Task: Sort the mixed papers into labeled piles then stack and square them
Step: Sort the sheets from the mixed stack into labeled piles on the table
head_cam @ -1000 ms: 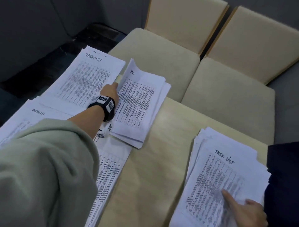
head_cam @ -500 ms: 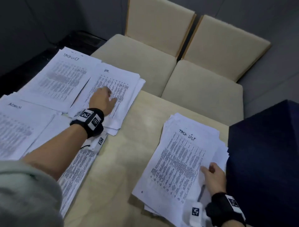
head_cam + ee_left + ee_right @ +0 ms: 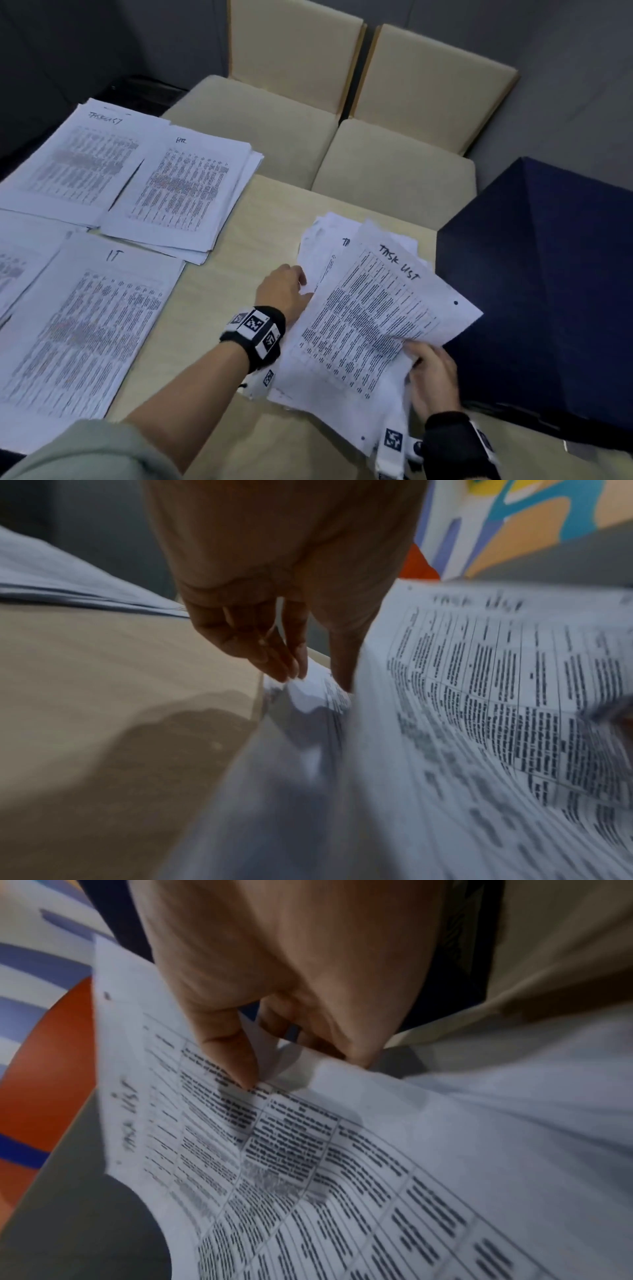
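Note:
On the right of the wooden table (image 3: 236, 274) lies a loose mixed pile of papers (image 3: 322, 246). Its top sheet, handwritten "TASK LIST" (image 3: 373, 318), is lifted and tilted above the pile. My right hand (image 3: 428, 373) pinches this sheet's near right edge between thumb and fingers (image 3: 240, 1069). Beside the sheet's left edge my left hand (image 3: 291, 287) has its fingertips (image 3: 284, 669) resting on the papers underneath, fingers relaxed. Sorted piles lie to the left: a task list pile (image 3: 85, 157), an HR pile (image 3: 185, 192) and an IT pile (image 3: 89, 325).
A further pile (image 3: 13, 270) shows at the left edge. A large dark blue block (image 3: 548, 291) stands close to the right of the mixed pile. Two beige chairs (image 3: 274, 113) (image 3: 394, 171) are pushed against the table's far edge.
My left hand left the HR pile and came across to the mixed pile. My right hand took hold of the top task list sheet and lifted it off the pile.

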### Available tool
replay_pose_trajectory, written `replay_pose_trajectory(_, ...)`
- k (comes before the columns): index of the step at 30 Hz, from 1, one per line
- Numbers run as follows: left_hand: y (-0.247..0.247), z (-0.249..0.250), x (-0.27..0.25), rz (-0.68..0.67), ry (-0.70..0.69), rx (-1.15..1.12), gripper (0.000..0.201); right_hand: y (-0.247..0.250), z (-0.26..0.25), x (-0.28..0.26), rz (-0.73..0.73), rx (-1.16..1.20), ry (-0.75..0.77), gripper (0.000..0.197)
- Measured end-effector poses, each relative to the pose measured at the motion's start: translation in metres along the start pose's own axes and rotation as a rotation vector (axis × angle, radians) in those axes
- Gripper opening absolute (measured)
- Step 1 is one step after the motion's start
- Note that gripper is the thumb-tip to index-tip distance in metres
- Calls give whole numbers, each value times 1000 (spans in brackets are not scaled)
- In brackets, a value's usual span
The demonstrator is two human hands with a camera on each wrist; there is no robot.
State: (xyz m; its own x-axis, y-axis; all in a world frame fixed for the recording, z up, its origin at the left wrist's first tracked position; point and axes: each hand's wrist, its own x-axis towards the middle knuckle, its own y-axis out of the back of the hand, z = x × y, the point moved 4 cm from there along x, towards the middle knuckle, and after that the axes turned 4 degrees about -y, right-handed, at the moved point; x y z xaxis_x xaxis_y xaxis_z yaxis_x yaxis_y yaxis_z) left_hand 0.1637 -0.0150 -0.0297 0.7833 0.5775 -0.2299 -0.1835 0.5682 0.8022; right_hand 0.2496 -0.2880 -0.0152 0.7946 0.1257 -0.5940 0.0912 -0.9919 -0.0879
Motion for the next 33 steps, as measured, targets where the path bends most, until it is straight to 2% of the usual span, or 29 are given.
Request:
replay_pose_trajectory(5,-19,14,-2,-74,44,210,53,8,4,-4,35,-107,96,18)
replay_pose_trajectory(9,-27,2,-3,-44,199,101,71,11,12,5,63,-237,100,31)
replay_pose_trajectory(11,-22,-5,-3,-31,225,51,64,11,13,8,88,-303,105,31)
replay_pose_trajectory(13,-9,-11,-4,32,225,29,40,9,11,9,103,-353,135,24)
replay_pose_trajectory(15,5,-17,-6,92,206,52,32,7,9,11,102,-348,144,24)
replay_pose_trajectory(16,12,-20,-7,112,185,60,33,5,7,11,85,-325,144,30)
replay_pose_trajectory(18,23,-25,-10,143,126,-8,28,0,8,14,25,-257,93,28)
replay_pose_trajectory(21,38,-31,-15,166,19,-236,12,-9,11,20,-87,-63,-9,24)
replay_pose_trajectory(23,44,-31,-19,116,-46,-448,16,-17,7,20,-190,27,-35,29)
replay_pose_trajectory(25,45,-28,-26,6,-49,-679,27,-24,-6,19,-229,65,-58,21)
replay_pose_trajectory(28,43,-24,-30,-145,-15,-839,31,-29,-15,15,-287,100,-54,18)
replay_pose_trajectory(30,36,-24,-27,-199,2,-808,31,-21,-5,24,-200,23,-29,23)
replay_pose_trajectory(31,33,-25,-22,-183,31,-772,30,-17,4,27,-149,-42,-42,23)
replay_pose_trajectory(33,25,-29,-9,-51,108,-618,19,-12,11,29,-19,-47,-35,19)
